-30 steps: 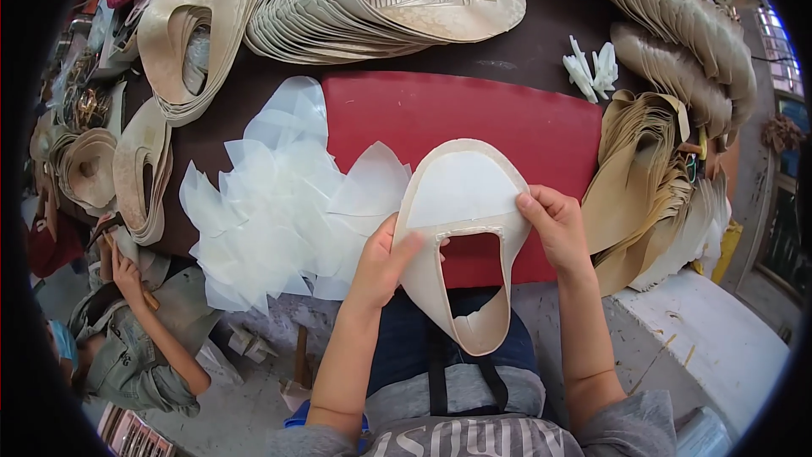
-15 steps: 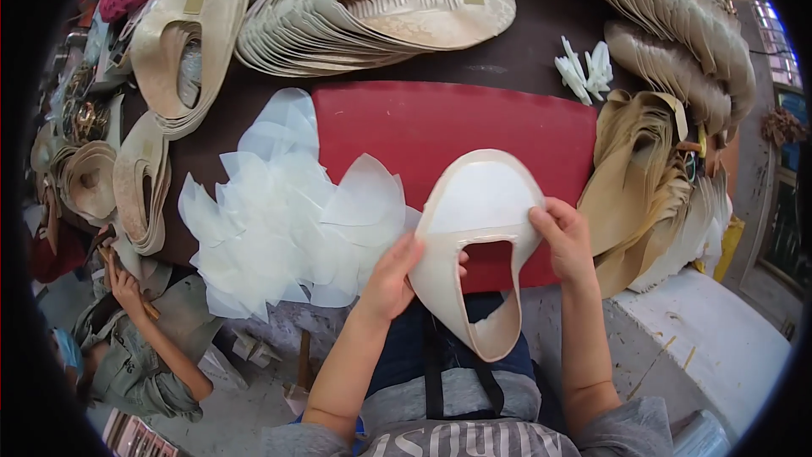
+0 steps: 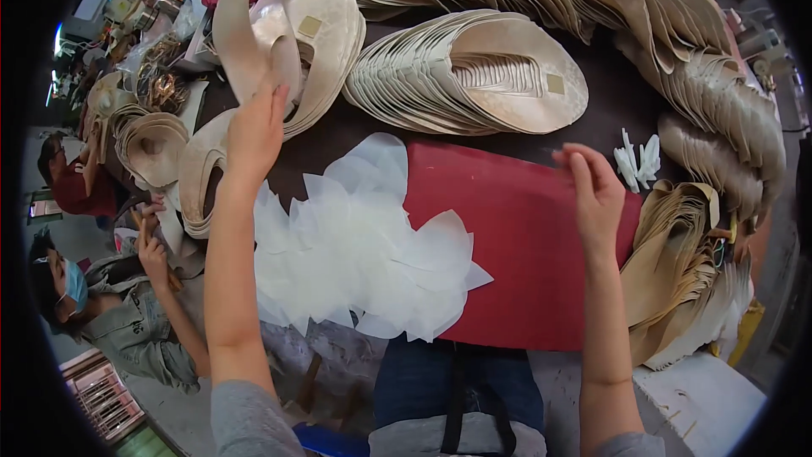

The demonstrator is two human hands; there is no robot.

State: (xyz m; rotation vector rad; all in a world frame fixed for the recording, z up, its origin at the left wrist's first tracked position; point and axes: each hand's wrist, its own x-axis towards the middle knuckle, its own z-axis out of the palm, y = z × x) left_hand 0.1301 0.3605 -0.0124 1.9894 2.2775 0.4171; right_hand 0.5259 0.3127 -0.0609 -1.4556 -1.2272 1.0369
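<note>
up at eleven o'clock, your left hand (image 3: 256, 131) is stretched far out over the table, fingers closed around the lower end of a cream shoe-upper piece (image 3: 245, 17) with a shiny translucent lining; the piece stands nearly upright above the hand, over the fanned stack of cream uppers (image 3: 326, 59) at the table's left. your right hand (image 3: 596, 195) sits at about three o'clock on the far edge of the red mat (image 3: 524, 245), fingers loosely spread and half curled, holding nothing that you can see, fingertips near the mat's upper right corner.

just left of the red mat, at the centre, a heap of white translucent lining sheets (image 3: 355, 245) overlaps the mat's left side. at twelve o'clock lies a large fanned stack of beige uppers (image 3: 482, 76), and a long row of more beige uppers (image 3: 677, 25) curves from the top round to two o'clock. small white plastic bits (image 3: 636, 159) lie just beyond your right hand. at four o'clock a pile of tan cut pieces (image 3: 685, 262) rests against the mat's right edge.

at nine o'clock, below the table edge, a person in a grey jacket (image 3: 127, 322) sits, and another in red (image 3: 72, 182) behind.
</note>
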